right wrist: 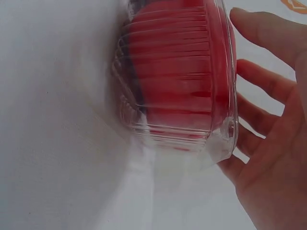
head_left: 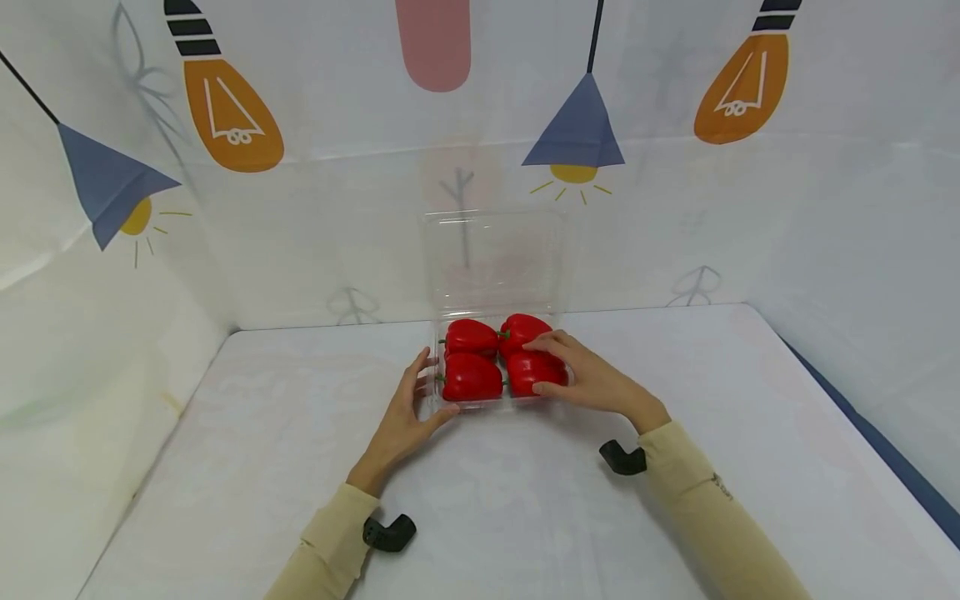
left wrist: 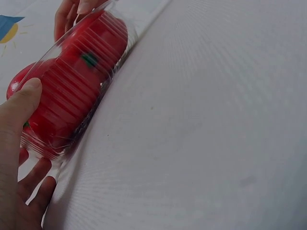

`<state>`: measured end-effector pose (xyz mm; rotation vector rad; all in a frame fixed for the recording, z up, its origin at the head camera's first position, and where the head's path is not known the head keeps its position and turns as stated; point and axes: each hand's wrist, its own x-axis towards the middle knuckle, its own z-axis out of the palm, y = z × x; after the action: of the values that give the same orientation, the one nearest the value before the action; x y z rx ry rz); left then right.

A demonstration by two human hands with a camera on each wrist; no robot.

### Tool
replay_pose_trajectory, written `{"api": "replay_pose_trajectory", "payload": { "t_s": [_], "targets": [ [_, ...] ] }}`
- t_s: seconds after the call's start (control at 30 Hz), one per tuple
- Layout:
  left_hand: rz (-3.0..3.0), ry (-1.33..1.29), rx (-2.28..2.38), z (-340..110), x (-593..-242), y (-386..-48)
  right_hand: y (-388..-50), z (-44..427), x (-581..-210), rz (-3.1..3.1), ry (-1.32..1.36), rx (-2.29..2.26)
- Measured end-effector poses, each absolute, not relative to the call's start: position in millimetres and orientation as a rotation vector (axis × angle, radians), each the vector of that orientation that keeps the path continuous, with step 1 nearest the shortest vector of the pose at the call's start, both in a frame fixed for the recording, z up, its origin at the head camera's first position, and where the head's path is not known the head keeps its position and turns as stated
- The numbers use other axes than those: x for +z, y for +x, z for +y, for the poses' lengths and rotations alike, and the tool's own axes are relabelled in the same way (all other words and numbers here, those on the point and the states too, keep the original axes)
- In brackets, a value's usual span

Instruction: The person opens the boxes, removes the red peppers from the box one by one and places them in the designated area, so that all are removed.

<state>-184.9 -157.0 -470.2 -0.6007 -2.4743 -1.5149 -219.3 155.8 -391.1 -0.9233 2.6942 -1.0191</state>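
Observation:
A clear plastic clamshell box (head_left: 480, 405) sits on the table with its lid (head_left: 495, 258) raised at the back. Inside lie several red bell peppers (head_left: 471, 379), in two rows. At the box's left front corner is my left hand (head_left: 401, 429), its thumb on the front wall and its fingers along the left side. My right hand (head_left: 592, 375) spans the front right bell pepper (head_left: 531, 373), thumb at the front and fingers over the far side. In the right wrist view, ribbed clear plastic (right wrist: 172, 96) partly veils that pepper.
White cloth covers the table (head_left: 300, 417). A white sheet printed with lamps and bulbs (head_left: 232, 117) hangs behind, close to the raised lid. Black curved pieces (head_left: 390, 533) sit at both wrists.

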Motion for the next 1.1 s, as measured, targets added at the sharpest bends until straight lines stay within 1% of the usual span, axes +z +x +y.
{"api": "replay_pose_trajectory", "payload": {
  "t_s": [0.2, 0.87, 1.1],
  "targets": [
    [-2.48, -0.589, -1.527, -154, -471, -187, -216, 157, -392, 2.698, -0.958, -0.99],
    [-2.479, -0.654, -1.532, -145, -470, -190, -207, 164, -396, 2.772, -0.891, -1.03],
    [-2.45, -0.586, -1.543, -153, -470, -186, -214, 154, -406, 2.753, -1.001, -1.089]
  ]
}}
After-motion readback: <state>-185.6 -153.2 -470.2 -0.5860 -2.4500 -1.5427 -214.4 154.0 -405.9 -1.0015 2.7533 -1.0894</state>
